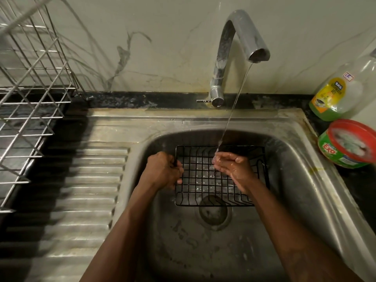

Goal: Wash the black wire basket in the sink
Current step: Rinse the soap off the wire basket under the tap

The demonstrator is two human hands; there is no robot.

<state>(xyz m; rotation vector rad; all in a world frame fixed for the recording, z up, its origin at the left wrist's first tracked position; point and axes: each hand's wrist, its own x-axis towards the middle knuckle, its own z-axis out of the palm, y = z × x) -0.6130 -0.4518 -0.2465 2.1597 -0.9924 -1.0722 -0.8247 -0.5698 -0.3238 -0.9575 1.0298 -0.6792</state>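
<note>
One grip only: left hand clenches the black wire basket; right hand released, fingers straight.

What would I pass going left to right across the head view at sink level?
Dish rack → ridged drainboard → left hand → black wire basket → green soap tub.

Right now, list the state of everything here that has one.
tap, running
black wire basket, wet, in the sink
left hand, grips the basket's left rim
right hand, fingers straight, wet, under the stream
soap bottle, part full of green gel
</note>
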